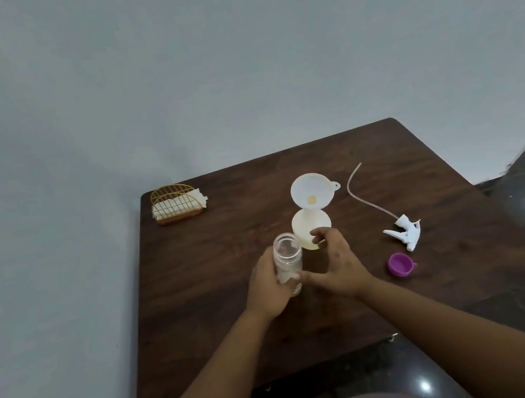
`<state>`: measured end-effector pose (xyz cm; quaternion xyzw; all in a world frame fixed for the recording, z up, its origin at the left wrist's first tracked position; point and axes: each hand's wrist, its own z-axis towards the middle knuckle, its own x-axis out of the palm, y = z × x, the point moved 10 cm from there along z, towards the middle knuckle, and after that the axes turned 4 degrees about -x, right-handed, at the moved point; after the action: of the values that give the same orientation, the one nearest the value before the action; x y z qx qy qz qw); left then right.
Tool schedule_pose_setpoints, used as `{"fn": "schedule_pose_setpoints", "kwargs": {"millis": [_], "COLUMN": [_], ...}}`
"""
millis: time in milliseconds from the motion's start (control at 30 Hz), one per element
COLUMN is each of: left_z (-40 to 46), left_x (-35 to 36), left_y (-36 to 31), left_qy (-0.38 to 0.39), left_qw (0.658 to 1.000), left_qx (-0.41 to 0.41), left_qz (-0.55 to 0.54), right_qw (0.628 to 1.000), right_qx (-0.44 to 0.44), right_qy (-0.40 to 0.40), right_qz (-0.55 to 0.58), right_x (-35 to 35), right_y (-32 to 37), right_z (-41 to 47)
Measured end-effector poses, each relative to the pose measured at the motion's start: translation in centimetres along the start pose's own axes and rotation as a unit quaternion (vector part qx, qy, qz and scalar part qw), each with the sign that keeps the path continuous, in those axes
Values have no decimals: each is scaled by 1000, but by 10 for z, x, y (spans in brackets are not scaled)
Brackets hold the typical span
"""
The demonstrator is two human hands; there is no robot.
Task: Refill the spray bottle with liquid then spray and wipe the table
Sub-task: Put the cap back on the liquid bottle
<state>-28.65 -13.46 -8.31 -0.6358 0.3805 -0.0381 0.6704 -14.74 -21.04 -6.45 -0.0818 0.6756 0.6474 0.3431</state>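
Left grip (266, 288): wrapped round clear open bottle (288, 262), upright on bench (205, 278).
Right grip (336, 264): fingers loosely spread — touching spray bottle (308, 231) with funnel (312, 194), just beyond.
Trigger head (405, 232): right of it — purple cap (400, 265) nearer.

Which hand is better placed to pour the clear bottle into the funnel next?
Probably the left hand: it already grips the open clear bottle beside the funnel. The right hand touches the spray bottle, likely steadying it.
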Motion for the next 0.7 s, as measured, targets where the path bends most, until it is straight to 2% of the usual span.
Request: {"fn": "schedule_pose_setpoints", "kwargs": {"millis": [100, 233, 333, 600, 700], "left_z": [2, 4, -2, -17, -26], "left_x": [-4, 2, 5, -2, -7], "left_y": [7, 9, 13, 13, 13], "left_qy": [-17, -13, -22, -59, -77], "left_qw": [999, 999, 998, 991, 989], "left_qx": [-35, -51, -63, -110, -116], "left_qz": [-14, -2, 21, 39, 45], "right_qw": [994, 956, 940, 919, 928], "right_qx": [29, 112, 167, 181, 138], "right_qy": [-20, -88, -37, 129, 122], "right_qz": [-99, -258, -294, -325, -325], "right_x": [-36, -89, -92, -61, -59], "right_y": [-35, -91, -123, -161, -154], "right_z": [-9, -31, -47, -59, -55]}}
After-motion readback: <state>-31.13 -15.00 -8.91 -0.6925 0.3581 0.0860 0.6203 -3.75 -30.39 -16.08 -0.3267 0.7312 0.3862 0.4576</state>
